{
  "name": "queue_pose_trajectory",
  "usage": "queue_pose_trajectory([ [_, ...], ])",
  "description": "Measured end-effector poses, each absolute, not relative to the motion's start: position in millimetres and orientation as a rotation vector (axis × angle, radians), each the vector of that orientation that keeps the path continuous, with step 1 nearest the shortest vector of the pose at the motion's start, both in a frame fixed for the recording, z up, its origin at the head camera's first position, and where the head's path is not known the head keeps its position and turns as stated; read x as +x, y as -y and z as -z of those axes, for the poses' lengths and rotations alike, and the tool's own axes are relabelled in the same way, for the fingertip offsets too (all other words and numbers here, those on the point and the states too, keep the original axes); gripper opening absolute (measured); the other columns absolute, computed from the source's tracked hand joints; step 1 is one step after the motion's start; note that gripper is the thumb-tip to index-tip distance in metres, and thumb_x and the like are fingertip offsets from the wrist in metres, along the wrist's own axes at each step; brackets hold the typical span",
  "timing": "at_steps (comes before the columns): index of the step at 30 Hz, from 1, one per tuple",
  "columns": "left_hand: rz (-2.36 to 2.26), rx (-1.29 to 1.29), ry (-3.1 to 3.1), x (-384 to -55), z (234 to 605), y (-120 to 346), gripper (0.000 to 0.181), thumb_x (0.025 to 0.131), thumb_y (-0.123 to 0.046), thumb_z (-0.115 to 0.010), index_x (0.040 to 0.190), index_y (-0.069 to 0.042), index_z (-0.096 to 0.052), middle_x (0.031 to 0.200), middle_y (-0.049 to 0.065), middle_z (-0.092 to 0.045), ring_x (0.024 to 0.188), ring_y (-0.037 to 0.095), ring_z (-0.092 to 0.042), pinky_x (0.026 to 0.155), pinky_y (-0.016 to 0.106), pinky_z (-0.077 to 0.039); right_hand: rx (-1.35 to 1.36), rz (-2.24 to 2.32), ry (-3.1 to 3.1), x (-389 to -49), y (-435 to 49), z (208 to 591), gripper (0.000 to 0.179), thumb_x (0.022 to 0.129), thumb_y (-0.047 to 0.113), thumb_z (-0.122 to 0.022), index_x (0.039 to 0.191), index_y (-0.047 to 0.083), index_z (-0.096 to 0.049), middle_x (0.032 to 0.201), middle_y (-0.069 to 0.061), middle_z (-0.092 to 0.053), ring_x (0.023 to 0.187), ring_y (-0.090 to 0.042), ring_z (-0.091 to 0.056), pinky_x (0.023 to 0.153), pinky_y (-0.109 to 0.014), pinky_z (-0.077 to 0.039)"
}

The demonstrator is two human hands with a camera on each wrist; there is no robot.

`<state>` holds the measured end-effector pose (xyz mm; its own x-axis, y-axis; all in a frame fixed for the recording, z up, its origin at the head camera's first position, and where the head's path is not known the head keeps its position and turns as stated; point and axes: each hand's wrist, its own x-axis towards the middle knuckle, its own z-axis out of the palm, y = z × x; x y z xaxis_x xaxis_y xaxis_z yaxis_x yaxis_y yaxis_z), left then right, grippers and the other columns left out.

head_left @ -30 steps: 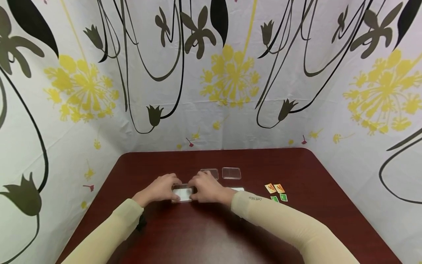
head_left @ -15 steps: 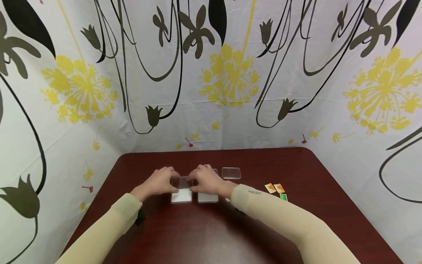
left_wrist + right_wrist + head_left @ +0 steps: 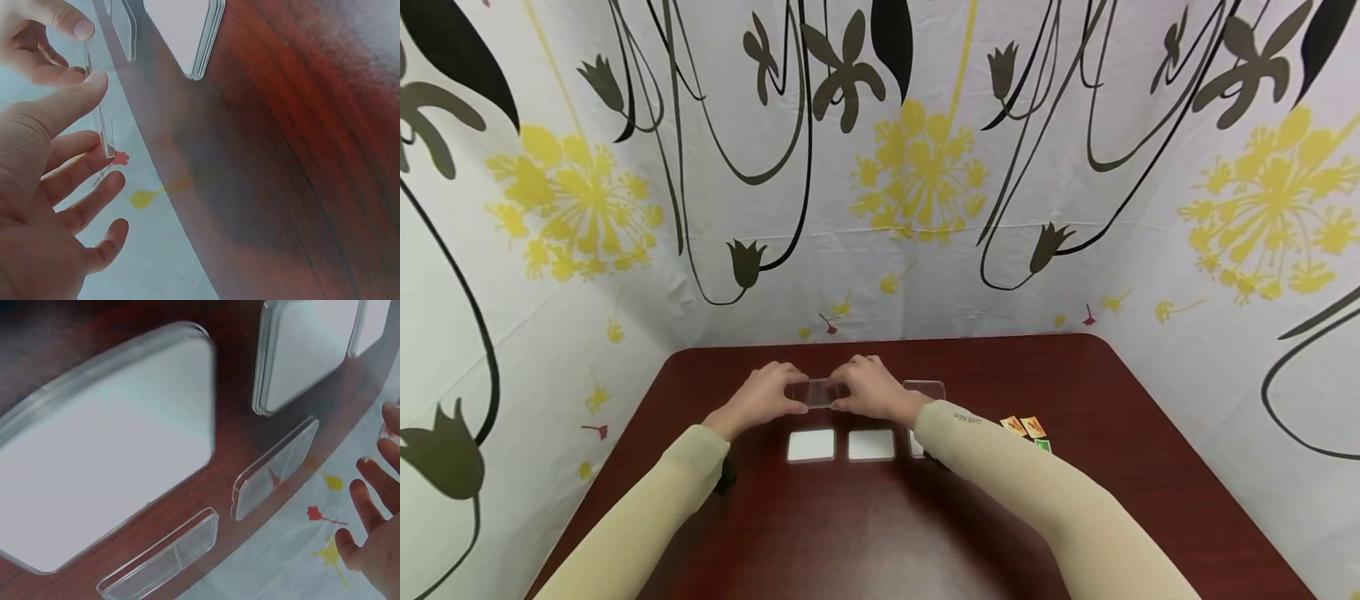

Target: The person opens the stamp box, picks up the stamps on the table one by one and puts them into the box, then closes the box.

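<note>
My left hand [image 3: 760, 398] and right hand [image 3: 871, 388] pinch opposite ends of a clear, flat rectangular plastic lid [image 3: 818, 393]. In the left wrist view the lid [image 3: 107, 134] appears almost edge-on, between the left thumb and fingers, its far end in the right hand [image 3: 37, 37]. Closer to the body, flat clear cases with white inside form a row: a left one [image 3: 811, 445], a middle one [image 3: 871, 445] and a right one [image 3: 916, 445] partly hidden by my right sleeve. The right wrist view shows my right hand [image 3: 381, 515] at its edge.
Two more clear lids lie behind the row of cases, a nearer lid [image 3: 175, 556] and a farther lid [image 3: 275, 472]. Small orange picture pieces [image 3: 1024, 427] and a green one [image 3: 1042, 446] lie right of my forearm. Patterned cloth [image 3: 902, 292] hangs behind the dark red table [image 3: 850, 533].
Both hands have carried the clear lid away from me, off the left white case toward the table's back. That case and the middle one are now uncovered by the hands.
</note>
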<state>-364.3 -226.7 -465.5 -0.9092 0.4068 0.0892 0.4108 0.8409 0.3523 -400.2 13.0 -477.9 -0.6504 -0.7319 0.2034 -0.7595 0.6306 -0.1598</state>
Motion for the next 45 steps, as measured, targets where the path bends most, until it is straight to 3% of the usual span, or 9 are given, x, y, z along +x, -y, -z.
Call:
queue_pose_trajectory([
  [9,0.631,-0.630,3.026,-382.6,477.1,227.3,0.048,0.084,-0.030,-0.084,0.126,-0.009,-0.072,0.128,0.008,-0.065,0.120,0.032,-0.054,0.101,0.065,-0.037,1.169,-0.369,2.844,-411.9,-7.8,477.0,0.034,0.089,0.039,-0.078,0.119,0.026,-0.075,0.109,0.014,-0.071,0.112,-0.019,-0.053,0.091,-0.045,-0.038],
  [14,0.621,-0.622,3.039,-386.2,487.5,230.2,0.045,0.084,-0.031,-0.084,0.123,-0.012,-0.074,0.124,0.005,-0.067,0.117,0.030,-0.057,0.098,0.060,-0.041,1.171,-0.369,2.859,-410.6,-3.4,483.5,0.033,0.089,0.038,-0.078,0.118,0.023,-0.076,0.110,0.010,-0.072,0.112,-0.022,-0.053,0.088,-0.045,-0.040],
  [29,0.525,-0.644,3.067,-381.4,496.9,223.5,0.045,0.083,-0.029,-0.085,0.122,-0.010,-0.074,0.122,0.004,-0.068,0.117,0.029,-0.059,0.098,0.054,-0.045,1.161,-0.308,2.921,-404.4,0.0,497.5,0.025,0.089,0.037,-0.078,0.111,0.025,-0.076,0.100,0.012,-0.070,0.108,-0.022,-0.052,0.089,-0.046,-0.042],
  [45,0.534,-0.618,3.066,-382.4,501.8,225.5,0.050,0.082,-0.031,-0.086,0.126,-0.013,-0.072,0.124,0.003,-0.068,0.116,0.024,-0.061,0.096,0.047,-0.049,1.106,-0.329,2.931,-407.1,1.8,501.2,0.031,0.086,0.038,-0.080,0.114,0.026,-0.076,0.106,0.012,-0.070,0.115,-0.025,-0.053,0.091,-0.049,-0.044],
])
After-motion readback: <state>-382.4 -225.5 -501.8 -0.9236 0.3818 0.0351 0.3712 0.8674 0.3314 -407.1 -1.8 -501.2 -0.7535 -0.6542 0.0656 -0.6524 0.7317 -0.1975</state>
